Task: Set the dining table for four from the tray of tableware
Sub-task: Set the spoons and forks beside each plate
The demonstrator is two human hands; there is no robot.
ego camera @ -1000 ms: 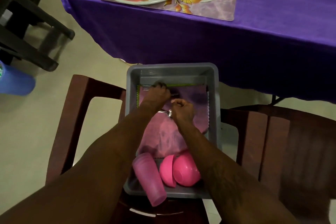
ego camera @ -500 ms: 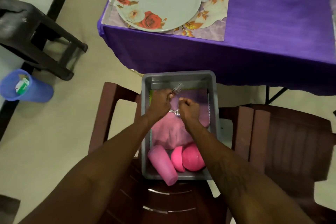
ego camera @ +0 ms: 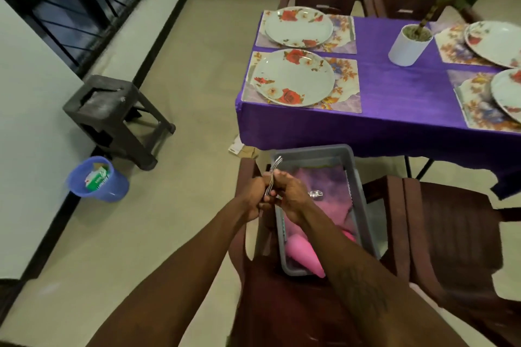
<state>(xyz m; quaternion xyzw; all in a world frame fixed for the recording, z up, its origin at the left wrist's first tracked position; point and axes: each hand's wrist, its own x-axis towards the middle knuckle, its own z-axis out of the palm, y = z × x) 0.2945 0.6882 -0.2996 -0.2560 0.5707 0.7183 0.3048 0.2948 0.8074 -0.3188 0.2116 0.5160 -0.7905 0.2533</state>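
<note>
Left hand (ego camera: pixel 253 195) and right hand (ego camera: pixel 291 195) both curl tight round a cutlery bundle (ego camera: pixel 274 172) over the tray (ego camera: pixel 357 177) edge.

Both hands have come up out of the grey tray (ego camera: pixel 358 175). 1 s ago they were down on the purple cloth (ego camera: pixel 331 179), the left hand (ego camera: pixel 253 196) on the cutlery at the 12 o'clock end and the right hand (ego camera: pixel 293 195) on a small metal piece (ego camera: pixel 317 194). Now they meet above the tray's 9 o'clock rim, gripping a bundle of forks (ego camera: pixel 272 176) between them, its tips raised toward 12 o'clock. The metal piece lies uncovered on the cloth at 3 o'clock from the hands. The right forearm now crosses the pink bowls (ego camera: pixel 348 235), hiding most of them. The camera has tipped up, bringing 4 plates into view.
</note>
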